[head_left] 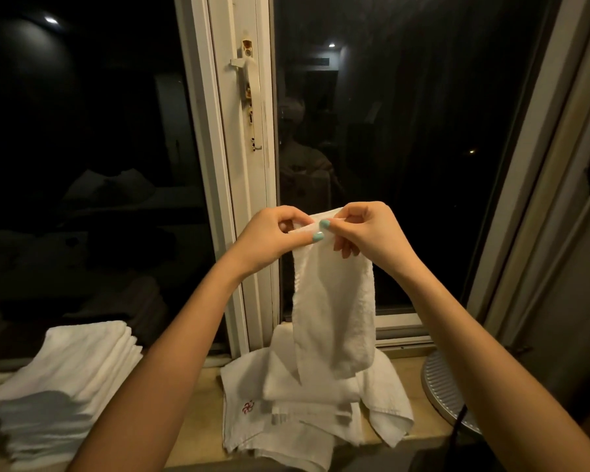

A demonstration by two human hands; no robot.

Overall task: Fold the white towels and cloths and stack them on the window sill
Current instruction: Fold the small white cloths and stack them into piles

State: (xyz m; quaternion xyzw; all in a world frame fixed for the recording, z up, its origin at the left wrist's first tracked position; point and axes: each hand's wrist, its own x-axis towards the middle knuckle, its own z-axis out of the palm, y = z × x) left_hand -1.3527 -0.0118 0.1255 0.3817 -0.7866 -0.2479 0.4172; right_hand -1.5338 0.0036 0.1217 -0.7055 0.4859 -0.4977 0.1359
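A small white towel [334,308] hangs lengthwise in the air in front of the window, folded into a narrow strip. My left hand [273,236] and my right hand [365,233] both pinch its top edge, thumbs close together. Under it, a loose pile of unfolded white cloths [297,403] lies on the window sill [201,420]; one has a small red embroidered mark. At the left of the sill stands a neat stack of folded white towels [69,379].
Dark window panes sit behind, with a white frame and latch handle [249,97] in the middle. A round grey ribbed disc [447,393] with a black cable stands on the sill at the right. A wall [576,267] closes the right side.
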